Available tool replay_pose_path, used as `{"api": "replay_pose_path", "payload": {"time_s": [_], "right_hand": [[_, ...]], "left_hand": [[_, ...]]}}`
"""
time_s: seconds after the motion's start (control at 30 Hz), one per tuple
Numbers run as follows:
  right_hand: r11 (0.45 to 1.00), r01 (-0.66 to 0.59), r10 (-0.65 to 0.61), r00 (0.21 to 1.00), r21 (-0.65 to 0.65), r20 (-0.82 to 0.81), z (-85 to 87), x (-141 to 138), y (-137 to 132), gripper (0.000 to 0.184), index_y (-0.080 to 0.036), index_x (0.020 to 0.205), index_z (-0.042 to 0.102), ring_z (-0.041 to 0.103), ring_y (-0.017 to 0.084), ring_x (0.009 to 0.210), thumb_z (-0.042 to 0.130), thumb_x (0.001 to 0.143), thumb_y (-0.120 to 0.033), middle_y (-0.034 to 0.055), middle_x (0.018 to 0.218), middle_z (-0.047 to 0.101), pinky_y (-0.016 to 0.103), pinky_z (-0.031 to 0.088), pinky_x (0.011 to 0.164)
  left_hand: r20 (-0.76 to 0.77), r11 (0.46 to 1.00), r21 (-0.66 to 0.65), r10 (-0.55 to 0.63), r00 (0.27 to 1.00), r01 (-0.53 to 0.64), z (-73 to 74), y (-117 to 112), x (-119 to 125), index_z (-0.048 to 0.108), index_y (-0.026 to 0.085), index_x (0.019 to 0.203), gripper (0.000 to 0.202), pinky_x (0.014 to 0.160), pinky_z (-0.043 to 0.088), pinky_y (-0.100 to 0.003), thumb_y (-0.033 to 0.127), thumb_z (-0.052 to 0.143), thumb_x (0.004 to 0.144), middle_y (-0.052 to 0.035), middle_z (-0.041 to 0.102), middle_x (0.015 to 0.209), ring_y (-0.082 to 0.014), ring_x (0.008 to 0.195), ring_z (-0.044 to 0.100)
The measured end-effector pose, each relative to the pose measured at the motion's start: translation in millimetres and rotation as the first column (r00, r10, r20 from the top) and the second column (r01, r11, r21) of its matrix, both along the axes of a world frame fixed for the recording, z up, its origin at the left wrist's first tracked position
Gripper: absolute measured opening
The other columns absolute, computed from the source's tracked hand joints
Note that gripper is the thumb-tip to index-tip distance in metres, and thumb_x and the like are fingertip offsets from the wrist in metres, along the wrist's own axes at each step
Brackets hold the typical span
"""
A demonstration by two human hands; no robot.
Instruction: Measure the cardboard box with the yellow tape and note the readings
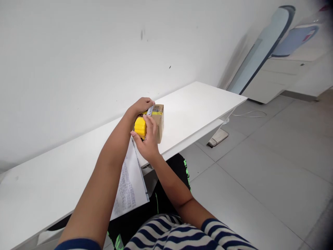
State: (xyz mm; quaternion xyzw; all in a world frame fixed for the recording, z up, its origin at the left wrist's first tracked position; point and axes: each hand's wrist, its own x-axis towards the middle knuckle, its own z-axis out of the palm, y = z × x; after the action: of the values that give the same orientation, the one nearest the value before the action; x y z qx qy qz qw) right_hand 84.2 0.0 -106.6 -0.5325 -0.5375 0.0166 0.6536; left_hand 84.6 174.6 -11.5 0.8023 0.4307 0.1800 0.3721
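A small brown cardboard box (160, 125) with yellow tape and a label sits on the white table. Across its top lies the white, numbered blade (150, 110) pulled out of a yellow tape measure (140, 126). My right hand (149, 140) is closed around the tape measure's case, thumb on the near left side and fingers over its right. At the far edge of the box, my left hand (142, 105) has its fingertips together at the blade's far end. Part of the box is hidden behind my hands.
Sheets of paper with handwriting (127, 184) hang over the near edge of the white table (192, 111), under my left forearm. A white wall (91, 62) runs along the back. To the right, a light blue board (260, 52) leans near a white cabinet (275, 76).
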Motion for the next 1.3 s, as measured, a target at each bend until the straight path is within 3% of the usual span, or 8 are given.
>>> {"api": "replay_pose_path", "payload": {"time_s": [0.33, 0.47, 0.63, 0.83, 0.97, 1.07, 1.17, 1.3], "right_hand": [[0.993, 0.026, -0.024, 1.0, 0.112, -0.015, -0.1, 2, 0, 0.071, -0.034, 0.161, 0.033, 0.048, 0.032, 0.15, 0.064, 0.098, -0.048, 0.0151, 0.154, 0.049, 0.058, 0.044, 0.125], [0.984, 0.042, -0.04, 0.999, 0.172, -0.016, -6.8, -6, -1, 0.066, -0.032, 0.157, 0.038, 0.054, 0.03, 0.146, 0.066, 0.097, -0.035, 0.0152, 0.151, 0.05, 0.054, 0.052, 0.121], [0.889, 0.146, -0.166, 0.986, 0.435, 0.009, -17.9, -15, -6, 0.077, -0.03, 0.162, 0.031, 0.051, 0.03, 0.151, 0.053, 0.091, -0.01, 0.016, 0.15, 0.051, 0.058, 0.058, 0.115], [0.769, 0.255, -0.263, 0.962, 0.586, -0.073, -7.0, -2, -32, 0.078, -0.03, 0.162, 0.026, 0.054, 0.034, 0.148, 0.056, 0.09, -0.017, 0.0171, 0.151, 0.05, 0.07, 0.056, 0.112], [0.785, 0.305, -0.236, 0.952, 0.539, -0.194, 5.0, 3, -50, 0.07, -0.036, 0.158, 0.021, 0.05, 0.039, 0.15, 0.053, 0.096, -0.03, 0.0179, 0.156, 0.044, 0.079, 0.048, 0.114], [0.829, 0.301, -0.199, 0.946, 0.471, -0.255, 9.2, 6, -59, 0.068, -0.036, 0.156, 0.018, 0.043, 0.042, 0.155, 0.052, 0.097, -0.036, 0.0194, 0.157, 0.039, 0.082, 0.042, 0.118], [0.878, 0.312, -0.172, 0.914, 0.364, -0.368, 8.7, 14, -63, 0.068, -0.034, 0.155, 0.015, 0.038, 0.042, 0.158, 0.051, 0.098, -0.041, 0.0215, 0.158, 0.036, 0.08, 0.042, 0.119], [0.941, 0.232, -0.014, 0.756, 0.248, -0.654, 1.0, 31, -59, 0.067, -0.033, 0.148, 0.02, 0.047, 0.035, 0.154, 0.06, 0.096, -0.043, 0.0195, 0.157, 0.041, 0.071, 0.047, 0.121]], "left_hand": [[-0.056, 0.997, -0.059, 0.046, 0.997, -0.049, -1.3, -6, 1, 0.062, 0.018, 0.068, 0.04, 0.059, 0.041, -0.034, 0.048, 0.067, 0.094, -0.0036, 0.061, 0.061, -0.0167, 0.052, 0.053], [0.193, 0.998, -0.02, 0.062, 0.979, -0.059, -3.0, -3, -1, 0.063, 0.019, 0.068, 0.039, 0.062, 0.042, -0.032, 0.046, 0.067, 0.095, -0.0002, 0.057, 0.061, -0.0132, 0.056, 0.049], [0.409, 0.981, 0.195, -0.073, 0.91, -0.009, 47.5, -44, -16, 0.071, 0.018, 0.079, 0.027, 0.087, 0.053, -0.032, 0.042, 0.08, 0.086, -0.003, 0.072, 0.085, -0.0136, 0.082, 0.064], [0.085, 0.978, 0.095, -0.195, 0.977, 0.187, 92.8, -145, -45, 0.076, 0.017, 0.078, 0.023, 0.084, 0.055, -0.035, 0.038, 0.086, 0.077, -0.0051, 0.077, 0.091, -0.0167, 0.084, 0.07], [-0.019, 0.959, 0.005, -0.282, 0.959, 0.282, 82.0, -160, -44, 0.075, 0.017, 0.079, 0.045, 0.084, 0.057, -0.037, 0.06, 0.067, 0.09, -0.0072, 0.077, 0.092, -0.0199, 0.087, 0.071], [-0.093, 0.932, 0.168, -0.31, 0.946, 0.322, 62.5, -138, -34, 0.079, 0.019, 0.108, 0.058, 0.11, 0.051, -0.046, 0.063, 0.042, 0.102, -0.0113, 0.078, 0.121, -0.0274, 0.118, 0.07], [-0.391, 0.84, 0.407, -0.197, 0.899, 0.36, 35.3, -105, -34, 0.063, 0.02, 0.147, 0.073, 0.131, 0.024, -0.059, 0.064, 0.066, 0.089, -0.0166, 0.056, 0.161, -0.0409, 0.156, 0.041], [-0.532, 0.839, 0.412, -0.094, 0.842, 0.354, 0.6, -71, -66, 0.03, 0.014, 0.17, 0.123, 0.136, 0.017, -0.055, 0.058, 0.087, 0.07, -0.0212, 0.025, 0.179, -0.0421, 0.167, 0.021]]}}
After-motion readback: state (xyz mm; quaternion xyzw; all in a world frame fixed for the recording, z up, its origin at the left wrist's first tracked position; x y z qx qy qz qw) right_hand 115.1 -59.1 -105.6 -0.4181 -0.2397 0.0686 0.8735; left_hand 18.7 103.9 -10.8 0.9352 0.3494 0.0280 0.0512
